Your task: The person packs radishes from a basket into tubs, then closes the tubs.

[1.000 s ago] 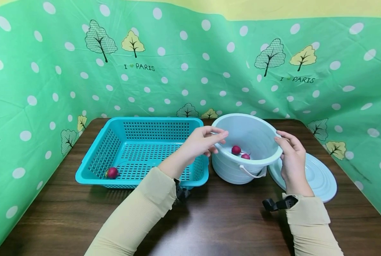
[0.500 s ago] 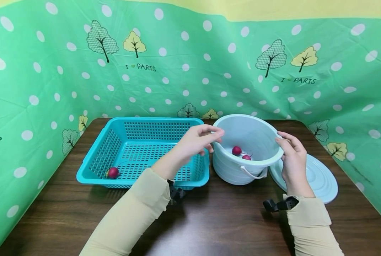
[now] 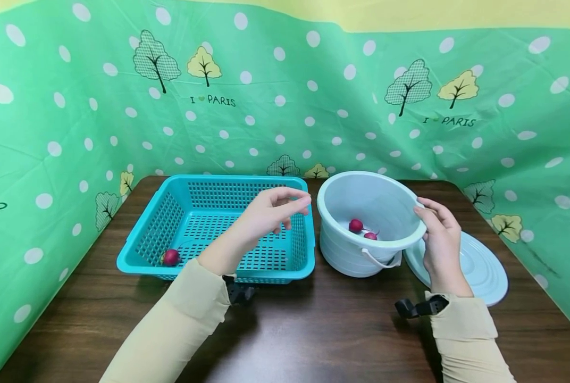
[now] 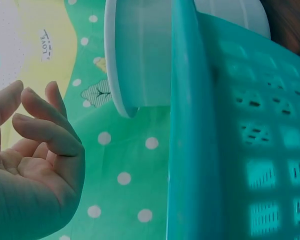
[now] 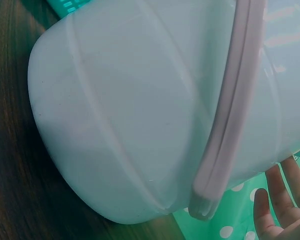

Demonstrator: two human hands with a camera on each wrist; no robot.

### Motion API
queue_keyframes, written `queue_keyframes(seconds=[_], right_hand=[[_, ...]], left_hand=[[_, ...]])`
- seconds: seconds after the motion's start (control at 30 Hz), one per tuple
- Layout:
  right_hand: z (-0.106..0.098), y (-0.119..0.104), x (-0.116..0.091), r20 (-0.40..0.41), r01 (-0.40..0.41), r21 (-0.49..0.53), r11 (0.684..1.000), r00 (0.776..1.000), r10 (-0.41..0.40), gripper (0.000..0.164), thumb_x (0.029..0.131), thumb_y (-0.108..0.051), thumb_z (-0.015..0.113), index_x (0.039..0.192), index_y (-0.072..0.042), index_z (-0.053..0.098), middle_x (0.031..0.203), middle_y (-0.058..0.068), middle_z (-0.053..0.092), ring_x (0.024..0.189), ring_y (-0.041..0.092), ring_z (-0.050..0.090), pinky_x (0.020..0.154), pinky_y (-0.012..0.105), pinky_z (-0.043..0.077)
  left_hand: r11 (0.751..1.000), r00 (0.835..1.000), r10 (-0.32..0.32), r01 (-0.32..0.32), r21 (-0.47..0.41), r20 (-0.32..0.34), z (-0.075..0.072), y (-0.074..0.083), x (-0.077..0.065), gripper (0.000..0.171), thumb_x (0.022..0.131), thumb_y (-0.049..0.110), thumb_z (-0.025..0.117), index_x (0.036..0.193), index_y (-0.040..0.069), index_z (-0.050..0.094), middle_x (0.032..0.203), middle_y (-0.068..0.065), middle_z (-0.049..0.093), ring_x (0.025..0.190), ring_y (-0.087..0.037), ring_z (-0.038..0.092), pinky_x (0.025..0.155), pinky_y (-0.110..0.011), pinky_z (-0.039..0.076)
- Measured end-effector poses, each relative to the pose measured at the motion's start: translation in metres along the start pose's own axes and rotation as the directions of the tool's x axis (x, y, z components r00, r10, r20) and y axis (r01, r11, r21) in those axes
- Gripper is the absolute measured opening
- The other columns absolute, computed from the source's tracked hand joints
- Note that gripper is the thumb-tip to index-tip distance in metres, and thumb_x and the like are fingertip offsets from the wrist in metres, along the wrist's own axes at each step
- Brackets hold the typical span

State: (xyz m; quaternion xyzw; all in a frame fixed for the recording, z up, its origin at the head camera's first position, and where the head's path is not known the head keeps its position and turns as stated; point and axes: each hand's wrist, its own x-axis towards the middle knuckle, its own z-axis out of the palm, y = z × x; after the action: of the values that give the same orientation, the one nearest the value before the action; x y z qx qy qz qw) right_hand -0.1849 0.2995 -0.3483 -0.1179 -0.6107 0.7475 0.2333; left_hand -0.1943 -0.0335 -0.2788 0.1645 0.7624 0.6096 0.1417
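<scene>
My left hand (image 3: 261,215) hovers over the right part of the turquoise basket (image 3: 141,269), its fingers loosely bent and holding nothing. In the left wrist view, a gap shows between the thumb and fingers. With thumb and fingers, my right hand (image 3: 443,242) grips the right rim of a pale blue bucket (image 3: 344,252), whose mouth appears slightly tilted. Two red radishes, a rear radish (image 3: 355,226) and a front radish (image 3: 370,235), lie inside at the bottom. Another radish (image 3: 171,257) sits in the basket's front left corner. The bucket's handle (image 5: 230,110) hangs down its front.
A pale blue round lid (image 3: 481,266) lies on the dark wooden table (image 3: 304,330), right of the bucket and partly behind my right hand. Green dotted cloth (image 3: 275,122) hangs behind and along both sides of the table. The basket stands just left of the bucket.
My left hand has moved left from beside the bucket's rim to above the basket. My right hand stays on the rim. The radishes keep their places.
</scene>
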Motion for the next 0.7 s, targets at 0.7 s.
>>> queue_keyframes(seconds=[0.7], right_hand=[[0.000,0.000,0.000,-0.008,-0.006,0.004,1.000,1.000,0.006,0.021,0.092,-0.016,0.070,0.112,-0.010,0.071,0.094,-0.001,0.066,0.079,0.010,0.062,0.063,0.017,0.052]], left_hand=[[0.999,0.991,-0.042,0.042,0.004,-0.128,-0.041,-0.027,-0.038,0.036,0.098,0.039,0.062,0.127,0.019,0.064,0.112,-0.007,0.070,0.067,-0.019,0.049,0.057,-0.027,0.039]])
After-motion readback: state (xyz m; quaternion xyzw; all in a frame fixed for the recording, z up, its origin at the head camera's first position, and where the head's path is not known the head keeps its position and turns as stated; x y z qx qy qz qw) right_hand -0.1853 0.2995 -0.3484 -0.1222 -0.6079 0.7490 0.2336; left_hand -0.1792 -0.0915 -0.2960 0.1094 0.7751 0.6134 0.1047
